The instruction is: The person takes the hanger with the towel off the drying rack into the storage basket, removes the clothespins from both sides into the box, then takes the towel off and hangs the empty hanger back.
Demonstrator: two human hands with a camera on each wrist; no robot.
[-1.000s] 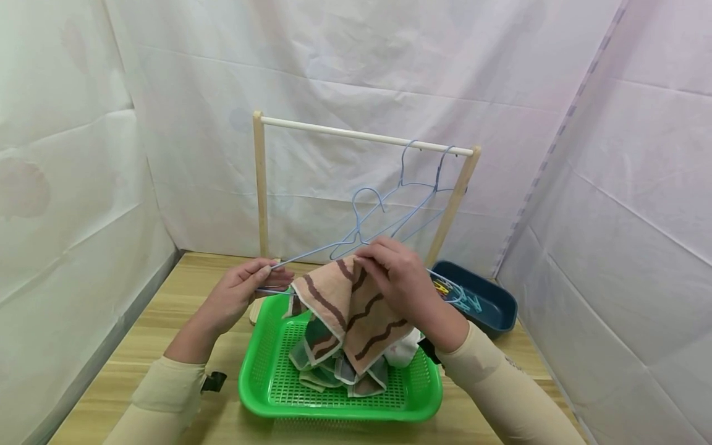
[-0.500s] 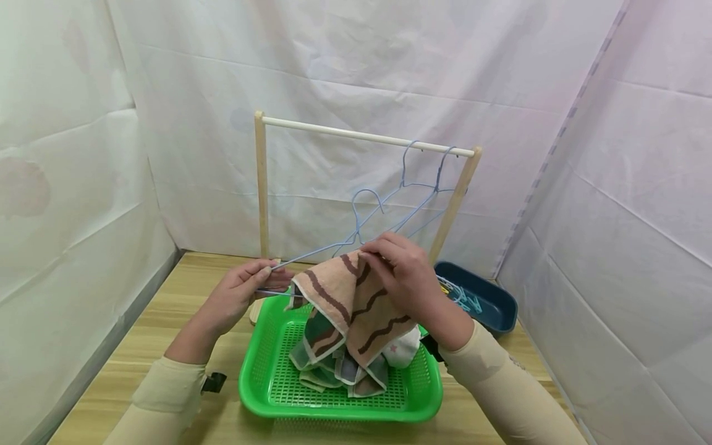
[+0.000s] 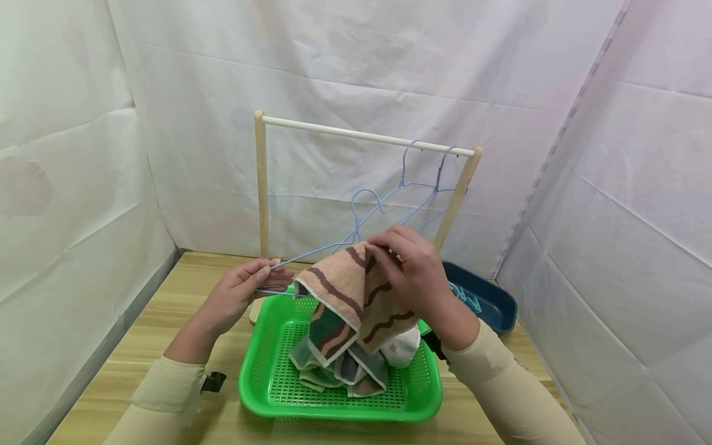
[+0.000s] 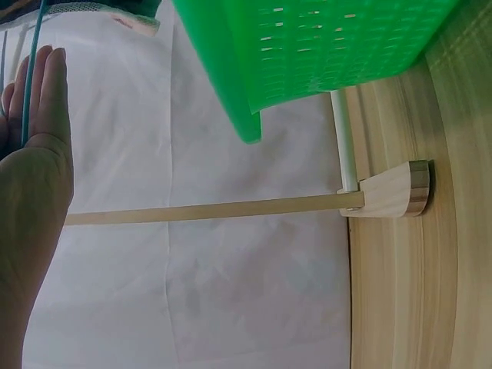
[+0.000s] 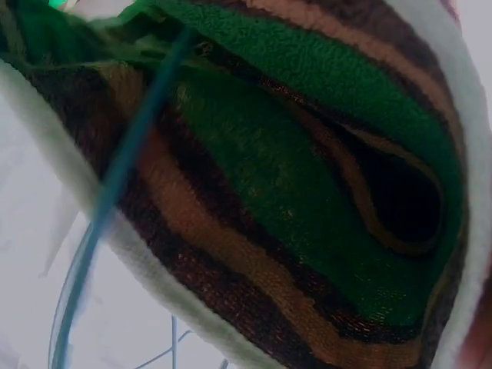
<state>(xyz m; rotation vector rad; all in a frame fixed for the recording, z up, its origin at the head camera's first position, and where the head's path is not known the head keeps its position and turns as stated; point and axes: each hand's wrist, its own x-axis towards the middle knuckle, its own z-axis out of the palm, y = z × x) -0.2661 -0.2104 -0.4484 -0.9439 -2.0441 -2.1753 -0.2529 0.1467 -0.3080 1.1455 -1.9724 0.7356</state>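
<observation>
My left hand (image 3: 239, 287) holds a blue wire hanger (image 3: 311, 252) by its left end, thumb on the upper wire. In the left wrist view, the fingers lie straight behind the wire (image 4: 32, 77). A small towel (image 3: 334, 278), peach with brown wavy stripes, is draped over the hanger's lower wire. My right hand (image 3: 414, 272) pinches its top edge near the hanger's middle. The towel's green and brown underside (image 5: 254, 200) fills the right wrist view, with the hanger wire (image 5: 115, 173) crossing in front. My right hand and the towel hide the hanger's right half.
Below the hands stands a green perforated basket (image 3: 339, 413) with several cloths (image 3: 367, 371) inside. Behind it is a wooden rack with a white rail (image 3: 334, 130), two blue hangers (image 3: 403, 167) hanging at its right. A dark blue tray (image 3: 503, 309) holds clothespins (image 3: 470, 301).
My right hand has drawn the towel to the right and slightly upward along the hanger, covering more of its middle. My left hand and the hanger have stayed nearly still.
</observation>
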